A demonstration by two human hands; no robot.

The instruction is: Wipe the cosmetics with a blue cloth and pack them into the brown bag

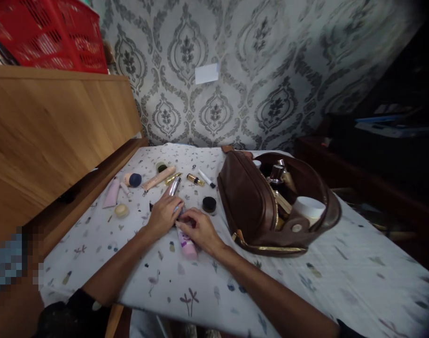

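My left hand (165, 213) is closed, its fingertips meeting those of my right hand (202, 229) over a small bluish item (179, 210) that the fingers mostly cover. The right hand's fingers are pinched together at the same spot. Just below them a pink and white tube (188, 247) lies on the cloth, partly hidden by the right hand. A silver cylinder (175, 186) shows right beyond the left knuckles. Close by is a round black-lidded jar (209, 204). A gold-and-black small tube (195, 180) and a white pen-like tube (206, 178) lie farther back.
An open brown leather bag (247, 206) with bottles and a white jar (308, 209) stands on the right. Across the patterned tablecloth (129, 263) on the left lie a peach tube (160, 178), a navy-capped jar (133, 179), a pink tube (112, 193) and a cream-coloured pot (121, 211). A wooden cabinet (62, 136) borders the left.
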